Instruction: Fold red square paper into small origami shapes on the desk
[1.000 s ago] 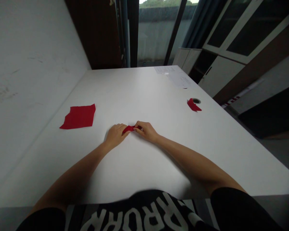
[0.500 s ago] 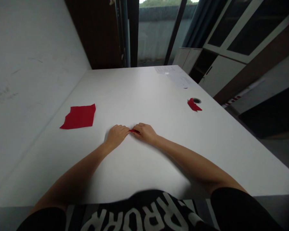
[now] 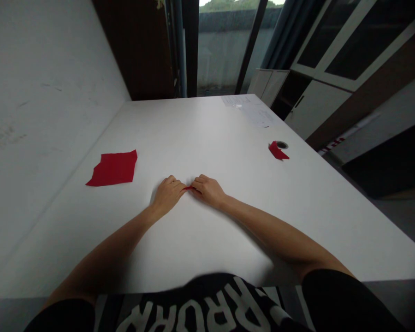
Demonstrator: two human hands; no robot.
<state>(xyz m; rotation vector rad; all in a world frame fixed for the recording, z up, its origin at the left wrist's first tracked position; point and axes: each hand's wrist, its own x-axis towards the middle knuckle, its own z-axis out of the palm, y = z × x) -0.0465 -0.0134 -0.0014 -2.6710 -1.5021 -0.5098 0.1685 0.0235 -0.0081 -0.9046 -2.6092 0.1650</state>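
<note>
Below both hands, on the black shirt [image 3: 174, 313], run big, pale block capitals, cut off by the frame's lower edge; R shapes can be made out, though the whole word cannot; well beyond the right hand [image 3: 208, 190], pale sheets [image 3: 256, 113] lie on the table [image 3: 200, 138], bearing lines of print too small to read; farther out to the right of that hand, a red-and-white band [image 3: 333, 145] carries marks that are likewise unreadable.

The red strip [image 3: 188, 188] sits directly between the two hands, only a thin, narrow sliver of it showing; the left hand [image 3: 168, 192] is nearly closed, its fingers curled over and pinching one end; the right hand is curled just as tightly, gripping the other end; the fingertips nearly meet, and the rest of the strip is hidden under them.

To the left of the left hand and slightly beyond it lies a flat red piece [image 3: 115, 168], matte and roughly four-sided, its left edge jagged, one corner drawn out to a point; beyond the right hand and well to its right, a creased red piece [image 3: 278, 151] partly overlaps a round, dark-centred ring [image 3: 282, 145]; the table under the hands is smooth and white.
</note>
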